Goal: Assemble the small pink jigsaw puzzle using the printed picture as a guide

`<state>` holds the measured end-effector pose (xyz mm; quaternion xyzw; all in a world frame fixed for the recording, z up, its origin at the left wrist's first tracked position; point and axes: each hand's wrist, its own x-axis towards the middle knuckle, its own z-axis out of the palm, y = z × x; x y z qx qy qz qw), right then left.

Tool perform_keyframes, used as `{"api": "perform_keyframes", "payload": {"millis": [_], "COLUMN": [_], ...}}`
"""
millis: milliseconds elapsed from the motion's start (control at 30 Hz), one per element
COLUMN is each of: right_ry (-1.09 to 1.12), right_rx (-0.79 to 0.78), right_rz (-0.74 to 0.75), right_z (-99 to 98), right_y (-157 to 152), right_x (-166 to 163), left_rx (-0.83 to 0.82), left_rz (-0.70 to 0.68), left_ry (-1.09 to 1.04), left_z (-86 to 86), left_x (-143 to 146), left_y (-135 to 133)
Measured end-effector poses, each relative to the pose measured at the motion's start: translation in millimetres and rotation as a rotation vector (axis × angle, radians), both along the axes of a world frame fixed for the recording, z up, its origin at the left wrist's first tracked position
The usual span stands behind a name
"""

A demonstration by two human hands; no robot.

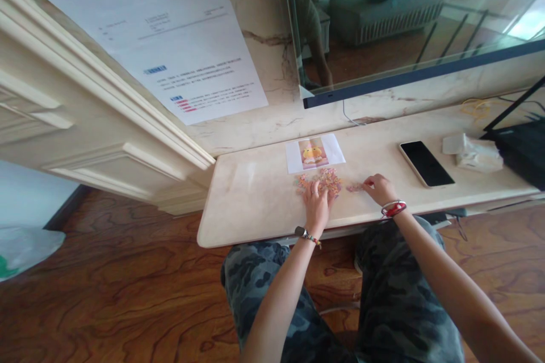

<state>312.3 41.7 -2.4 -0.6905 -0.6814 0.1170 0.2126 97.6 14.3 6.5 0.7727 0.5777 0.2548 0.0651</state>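
A heap of small pastel puzzle pieces (324, 178) lies on the cream marble shelf (255, 198). Just behind the heap lies a white sheet with a picture of a yellow cartoon figure (314, 153). My left hand (317, 204) rests flat on the near side of the heap, fingers stretched out among the pieces. My right hand (378, 188) is curled to the right of the heap, fingertips pinched at a few pinkish pieces (354, 187). A beaded bracelet sits on my left wrist and a red band on my right.
A dark smartphone (426, 163) lies face up right of my hands, with crumpled white tissue (472, 153) beyond it and a black object (522, 147) at the far right. A large printed paper (170, 28) hangs on the wall. Wooden floor lies below.
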Motion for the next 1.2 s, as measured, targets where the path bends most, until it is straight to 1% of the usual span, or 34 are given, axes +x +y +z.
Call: {"api": "perform_keyframes", "payload": {"millis": [100, 133, 200, 267, 333, 433, 533, 633, 700, 767, 933, 1033, 1100, 1200], "right_ry": [0.011, 0.033, 0.090, 0.138, 0.149, 0.110, 0.075, 0.069, 0.079, 0.098, 0.093, 0.045, 0.038, 0.065], "right_rx": [0.071, 0.104, 0.158, 0.182, 0.178, 0.149, 0.118, 0.119, 0.134, 0.156, 0.179, 0.151, 0.142, 0.169], "right_rz": [-0.038, -0.028, 0.059, 0.187, 0.289, 0.369, 0.420, 0.436, 0.438, 0.409, 0.191, 0.121, 0.110, 0.099], "right_z": [-3.4, -4.0, -4.5, -4.7, -5.4, -7.6, -8.3, -5.9, -3.3, -1.7, -7.7, -12.9, -12.9, -7.7], "right_y": [-2.8, -5.3, -10.8, -14.8, -15.9, -13.2, -9.3, -8.2, -8.9, -9.9, -9.1, -6.7, -6.0, -9.2], "right_x": [-5.4, -9.6, -20.5, -32.9, -44.0, -54.4, -57.8, -57.2, -53.8, -46.4, -13.1, 2.9, 6.5, -0.1], "left_rx": [-0.016, -0.020, -0.019, -0.018, -0.016, 0.005, 0.031, 0.046, 0.053, 0.057, 0.063, 0.073, 0.078, 0.072], "left_rz": [0.007, 0.004, -0.008, -0.022, -0.037, -0.071, -0.115, -0.149, -0.157, -0.151, -0.093, -0.048, -0.035, -0.050], "left_ry": [0.004, 0.004, 0.003, -0.002, -0.007, -0.003, -0.002, -0.004, -0.006, -0.009, 0.016, 0.027, 0.033, 0.040], "left_z": [-2.2, -2.4, -1.9, -0.3, 1.7, 4.5, 6.2, 6.5, 5.9, 4.6, -1.0, -3.8, -4.7, -4.4], "left_x": [5.4, 6.1, 5.8, 4.0, 1.6, -1.9, -4.3, -5.6, -6.6, -8.6, -20.4, -28.0, -30.4, -29.2], "left_y": [3.0, 3.6, 4.0, 3.5, 2.4, 0.6, 0.2, 0.8, 1.3, 1.6, 2.0, 1.8, 1.2, 0.0]}}
